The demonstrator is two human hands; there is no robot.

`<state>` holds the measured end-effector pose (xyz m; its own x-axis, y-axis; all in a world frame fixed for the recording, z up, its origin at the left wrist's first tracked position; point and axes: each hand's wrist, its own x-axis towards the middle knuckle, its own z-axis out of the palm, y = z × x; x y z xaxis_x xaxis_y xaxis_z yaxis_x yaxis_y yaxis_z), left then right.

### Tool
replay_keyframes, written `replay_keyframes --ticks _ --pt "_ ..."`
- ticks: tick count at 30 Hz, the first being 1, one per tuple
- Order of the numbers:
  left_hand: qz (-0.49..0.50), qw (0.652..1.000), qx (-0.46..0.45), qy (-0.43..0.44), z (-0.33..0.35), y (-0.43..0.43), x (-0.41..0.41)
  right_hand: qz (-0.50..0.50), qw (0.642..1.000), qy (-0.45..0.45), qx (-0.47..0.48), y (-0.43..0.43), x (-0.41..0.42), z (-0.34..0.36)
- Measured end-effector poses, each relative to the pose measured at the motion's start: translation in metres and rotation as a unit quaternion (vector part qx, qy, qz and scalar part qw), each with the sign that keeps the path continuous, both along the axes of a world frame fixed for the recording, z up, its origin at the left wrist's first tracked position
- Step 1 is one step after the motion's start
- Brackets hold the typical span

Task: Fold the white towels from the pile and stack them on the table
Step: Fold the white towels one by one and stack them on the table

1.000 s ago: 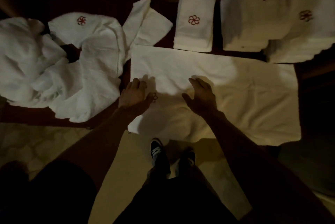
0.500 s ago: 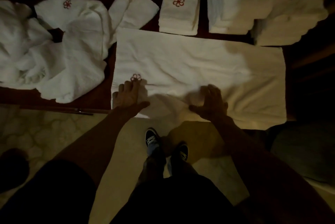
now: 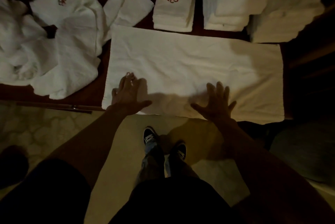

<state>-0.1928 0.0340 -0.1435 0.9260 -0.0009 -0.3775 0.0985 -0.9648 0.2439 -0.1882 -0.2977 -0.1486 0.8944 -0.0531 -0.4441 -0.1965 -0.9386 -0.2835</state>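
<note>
Right grip (image 3: 215, 103) uncurled since earlier, fingers splayed, left grip (image 3: 126, 95) flat, both palms-down on spread towel (image 3: 181, 64)

Dim, warm light; edges perhaps slightly blurred.

Looks like matt white terry cloth, softly creased, on the spread towel (image 3: 190, 64); same nubby cloth in the crumpled pile (image 3: 59, 51). Dark, smooth, wood-looking surface (image 3: 16, 93). Pale patterned floor (image 3: 45, 129), faintly glossy.
</note>
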Motion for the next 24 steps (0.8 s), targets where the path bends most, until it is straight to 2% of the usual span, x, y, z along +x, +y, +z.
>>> replay_keyframes --ticks 5,16,21,24 --pt "0.014 0.996 0.005 0.082 -0.01 -0.004 -0.003 0.004 0.999 0.045 0.002 -0.013 -0.002 -0.01" --pt "0.033 0.993 0.014 0.113 -0.012 0.0 0.012 0.046 0.997 0.069 -0.009 -0.014 0.03 -0.012" --pt "0.034 0.998 0.002 0.058 -0.003 0.0 0.016 0.021 0.999 0.043 -0.006 -0.008 0.031 -0.004" --pt "0.05 0.999 0.003 0.002 0.002 -0.001 0.021 0.008 1.0 -0.006 -0.021 -0.002 0.033 0.003"
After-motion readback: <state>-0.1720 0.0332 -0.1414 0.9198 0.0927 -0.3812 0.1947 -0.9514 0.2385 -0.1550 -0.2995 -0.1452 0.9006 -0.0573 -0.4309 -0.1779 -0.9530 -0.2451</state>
